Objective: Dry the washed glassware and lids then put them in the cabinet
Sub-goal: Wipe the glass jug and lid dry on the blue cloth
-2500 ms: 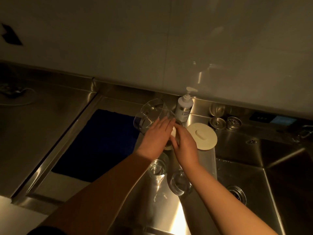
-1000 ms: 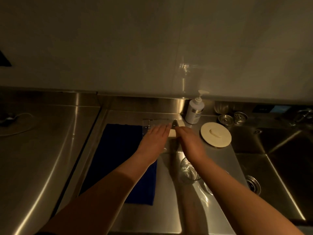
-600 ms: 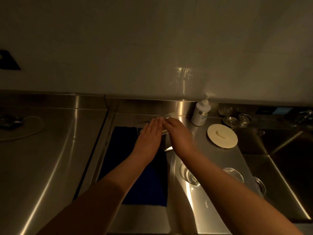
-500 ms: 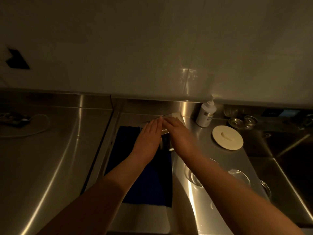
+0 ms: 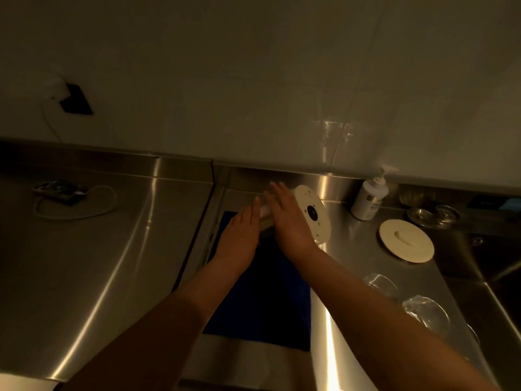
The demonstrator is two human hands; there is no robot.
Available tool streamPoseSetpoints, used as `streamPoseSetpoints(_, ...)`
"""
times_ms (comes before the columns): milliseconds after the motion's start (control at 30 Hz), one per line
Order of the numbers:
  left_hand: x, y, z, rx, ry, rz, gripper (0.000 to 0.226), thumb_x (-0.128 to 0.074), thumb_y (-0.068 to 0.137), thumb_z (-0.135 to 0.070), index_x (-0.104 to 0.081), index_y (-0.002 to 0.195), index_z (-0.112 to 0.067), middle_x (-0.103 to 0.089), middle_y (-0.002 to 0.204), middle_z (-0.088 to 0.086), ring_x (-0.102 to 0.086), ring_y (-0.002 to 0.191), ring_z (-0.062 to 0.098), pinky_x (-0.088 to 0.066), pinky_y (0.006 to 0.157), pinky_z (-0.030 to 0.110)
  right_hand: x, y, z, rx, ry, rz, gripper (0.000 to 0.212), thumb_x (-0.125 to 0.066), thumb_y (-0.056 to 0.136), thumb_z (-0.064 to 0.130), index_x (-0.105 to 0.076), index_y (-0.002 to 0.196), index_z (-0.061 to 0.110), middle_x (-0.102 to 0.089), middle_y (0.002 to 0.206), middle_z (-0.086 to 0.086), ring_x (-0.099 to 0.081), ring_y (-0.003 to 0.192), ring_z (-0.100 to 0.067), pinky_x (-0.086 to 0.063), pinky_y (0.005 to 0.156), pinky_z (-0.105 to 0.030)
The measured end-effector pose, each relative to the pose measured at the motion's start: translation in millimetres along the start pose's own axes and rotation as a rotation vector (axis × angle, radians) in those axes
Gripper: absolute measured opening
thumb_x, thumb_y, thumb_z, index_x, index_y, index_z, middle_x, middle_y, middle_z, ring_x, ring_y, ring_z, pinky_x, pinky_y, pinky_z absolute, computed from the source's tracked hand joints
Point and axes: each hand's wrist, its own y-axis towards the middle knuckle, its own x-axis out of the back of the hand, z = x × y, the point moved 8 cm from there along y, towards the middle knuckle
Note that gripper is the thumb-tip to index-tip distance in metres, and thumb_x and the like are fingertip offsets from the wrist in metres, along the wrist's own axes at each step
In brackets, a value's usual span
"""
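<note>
A clear glass container (image 5: 265, 214) with a round cream end piece (image 5: 311, 213) lies on its side at the far edge of a dark blue towel (image 5: 262, 292). My left hand (image 5: 239, 238) lies flat with straight fingers against its left part. My right hand (image 5: 290, 221) lies flat on top of it, fingers straight and pointing at the wall. Most of the glass body is hidden under both hands. A round cream lid (image 5: 406, 239) lies flat on the steel counter to the right. Two clear glasses (image 5: 379, 283) (image 5: 425, 311) stand nearer to me on the right.
A soap pump bottle (image 5: 369, 198) stands by the back wall. Two small metal strainers (image 5: 420, 214) lie behind the lid. The sink basin (image 5: 501, 277) is at the far right. A cable and a small device (image 5: 62, 190) lie on the left counter.
The container's cream end has come into sight beside my right hand, which has slid forward over it. Both hands stay flat on the container. The view has swung left.
</note>
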Motion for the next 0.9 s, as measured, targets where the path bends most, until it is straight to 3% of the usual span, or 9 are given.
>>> streamPoseSetpoints(67,1.0,-2.3,-0.8,-0.03,0.023,-0.004,0.083,-0.048,0.093,-0.008,0.013,0.149,-0.008,-0.008,0.157,0.01,-0.021,0.141,0.024,-0.02,0.112,0.031,2.7,-13.1,-12.8,-0.157,0.034,-0.057,0.08,-0.07,0.074,-0.005,-0.031,0.144,0.006,-0.021,0.153,-0.015,-0.011,0.142,-0.026,-0.02,0.114,-0.047)
streamPoseSetpoints(167,-2.0,-1.2,-4.7,-0.042,0.02,0.015,0.084,-0.048,0.093,-0.005,0.014,0.149,-0.009,-0.005,0.158,0.01,-0.019,0.142,0.024,-0.021,0.113,0.032,4.9,-29.4,-18.5,-0.216,0.058,-0.085,0.082,-0.065,0.079,-0.005,-0.02,0.148,0.006,-0.017,0.155,-0.013,-0.01,0.143,-0.024,-0.017,0.116,-0.043)
streamPoseSetpoints(333,-4.1,12.4,-8.8,-0.023,0.042,0.002,0.083,-0.049,0.095,-0.01,0.015,0.148,-0.007,0.004,0.159,0.011,-0.005,0.146,0.025,-0.006,0.117,0.032,-6.2,-11.1,-16.0,-0.057,0.103,0.061,0.081,-0.055,0.081,-0.017,-0.013,0.147,0.005,-0.008,0.155,-0.011,0.001,0.14,-0.015,0.001,0.116,-0.026)
streamPoseSetpoints(400,-7.2,16.4,-11.7,-0.053,0.054,0.02,0.082,-0.047,0.096,-0.011,0.017,0.147,-0.007,0.013,0.158,0.01,0.006,0.146,0.024,0.004,0.116,0.031,-13.0,-8.6,-11.2,0.021,0.075,0.081,0.077,-0.054,0.085,-0.013,-0.009,0.145,0.002,-0.004,0.153,-0.011,0.001,0.139,-0.016,0.005,0.115,-0.023)
streamPoseSetpoints(467,-8.7,18.8,-9.7,-0.062,0.081,0.026,0.089,-0.052,0.094,-0.012,0.019,0.147,-0.011,0.018,0.157,0.01,0.011,0.145,0.026,0.004,0.116,0.035,-16.0,-15.4,-13.5,-0.012,0.059,0.056,0.073,-0.055,0.09,-0.002,-0.007,0.146,0.003,-0.001,0.152,-0.008,0.002,0.138,-0.015,0.006,0.113,-0.024)
streamPoseSetpoints(633,-20.3,16.7,8.7,-0.073,0.132,0.094,0.101,-0.06,0.087,-0.009,0.019,0.148,-0.024,0.024,0.156,0.009,0.016,0.143,0.037,-0.007,0.116,0.046,-20.6,-37.6,-16.7,-0.039,0.02,0.006,0.07,-0.062,0.084,-0.003,-0.027,0.145,0.004,-0.024,0.151,-0.014,-0.014,0.136,-0.017,-0.009,0.111,-0.031)
streamPoseSetpoints(800,-32.5,18.4,39.7,-0.013,0.031,0.113,0.087,-0.053,0.093,-0.01,0.011,0.149,-0.029,0.019,0.157,0.005,0.013,0.143,0.036,-0.018,0.116,0.048,-32.6,-33.9,-20.2,-0.032,-0.026,0.025,0.063,-0.071,0.077,-0.002,-0.046,0.135,0.004,-0.044,0.141,-0.017,-0.04,0.131,-0.03,-0.03,0.108,-0.045)
streamPoseSetpoints(900,-41.5,14.6,56.8,0.001,0.017,0.158,0.084,-0.054,0.093,-0.013,0.006,0.151,-0.029,0.02,0.157,0.008,0.006,0.144,0.038,-0.022,0.115,0.048,-39.4,-32.7,-9.9,0.028,-0.046,0.021,0.057,-0.077,0.072,0.0,-0.056,0.125,0.003,-0.054,0.131,-0.018,-0.051,0.122,-0.032,-0.031,0.103,-0.043)
